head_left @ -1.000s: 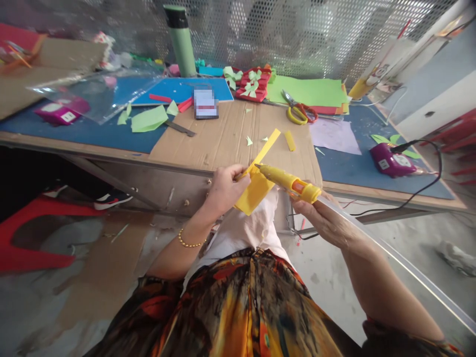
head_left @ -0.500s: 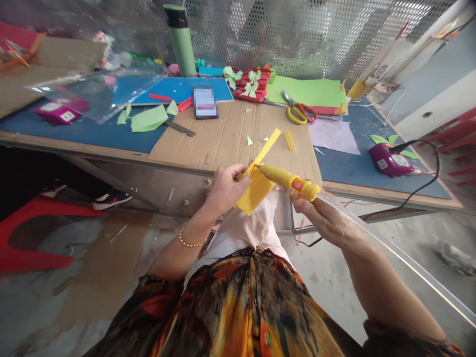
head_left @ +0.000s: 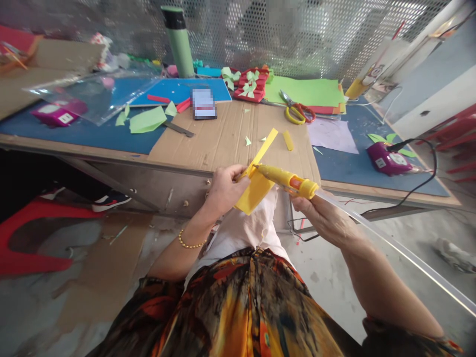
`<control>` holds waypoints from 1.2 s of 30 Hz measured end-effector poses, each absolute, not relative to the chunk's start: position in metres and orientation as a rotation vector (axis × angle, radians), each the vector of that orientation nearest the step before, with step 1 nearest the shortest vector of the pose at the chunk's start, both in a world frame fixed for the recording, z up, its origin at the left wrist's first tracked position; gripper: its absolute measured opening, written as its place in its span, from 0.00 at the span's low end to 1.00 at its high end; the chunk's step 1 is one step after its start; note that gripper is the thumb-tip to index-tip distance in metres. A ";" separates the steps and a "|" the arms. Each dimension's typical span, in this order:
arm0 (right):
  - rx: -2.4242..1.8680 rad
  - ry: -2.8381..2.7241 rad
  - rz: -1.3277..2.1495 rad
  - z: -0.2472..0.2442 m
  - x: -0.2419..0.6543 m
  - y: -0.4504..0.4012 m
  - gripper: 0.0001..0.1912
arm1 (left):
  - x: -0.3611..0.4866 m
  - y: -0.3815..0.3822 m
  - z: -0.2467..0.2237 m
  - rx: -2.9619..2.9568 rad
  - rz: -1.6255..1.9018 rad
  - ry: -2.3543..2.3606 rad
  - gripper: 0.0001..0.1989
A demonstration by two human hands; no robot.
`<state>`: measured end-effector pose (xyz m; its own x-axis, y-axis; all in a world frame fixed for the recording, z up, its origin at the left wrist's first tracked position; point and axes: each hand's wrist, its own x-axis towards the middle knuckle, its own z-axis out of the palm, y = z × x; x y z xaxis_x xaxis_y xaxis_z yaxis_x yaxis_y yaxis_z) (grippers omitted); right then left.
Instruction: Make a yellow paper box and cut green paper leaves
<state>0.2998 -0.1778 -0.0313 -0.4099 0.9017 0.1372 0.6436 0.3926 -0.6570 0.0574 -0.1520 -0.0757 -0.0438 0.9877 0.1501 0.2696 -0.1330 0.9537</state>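
Observation:
My left hand (head_left: pixel 227 187) is closed on a folded yellow paper piece (head_left: pixel 255 192) at the table's front edge, thumb and fingers pinching its upper left side. A narrow yellow strip (head_left: pixel 267 144) sticks out from it over the cardboard. My right hand (head_left: pixel 323 215) grips a yellow hot glue gun (head_left: pixel 282 177) from below. Its nozzle points left and meets, or nearly meets, the paper beside my left fingertips. A long clear glue stick (head_left: pixel 386 240) runs out of the gun's back end. The fingers around the handle are partly hidden.
Brown cardboard (head_left: pixel 219 134) covers the table's middle. On it lie scissors (head_left: pixel 293 109), a phone (head_left: pixel 204 104) and a short yellow scrap (head_left: pixel 287 140). A purple power socket (head_left: pixel 388 157) with a black cable stands right. A green bottle (head_left: pixel 179 44) stands behind; a red stool (head_left: pixel 33 238) is at left.
The view has shifted slightly. Both hands hold nearly the same pose, with the glue gun's nozzle still at the yellow paper.

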 end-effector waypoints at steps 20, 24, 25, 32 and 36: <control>-1.341 -2.144 0.713 -0.033 0.300 -0.179 0.35 | 0.058 -0.152 -0.076 1.475 1.240 1.394 0.07; -1.345 -2.163 0.749 -0.038 0.301 -0.180 0.35 | 0.057 -0.153 -0.075 1.477 1.242 1.404 0.05; -1.340 -2.168 0.744 -0.038 0.302 -0.181 0.34 | 0.057 -0.153 -0.075 1.478 1.240 1.404 0.05; -1.323 -2.138 0.696 -0.030 0.299 -0.180 0.33 | 0.059 -0.153 -0.076 1.485 1.255 1.383 0.08; -1.308 -2.168 0.713 -0.034 0.297 -0.181 0.35 | 0.058 -0.152 -0.075 1.512 1.231 1.387 0.07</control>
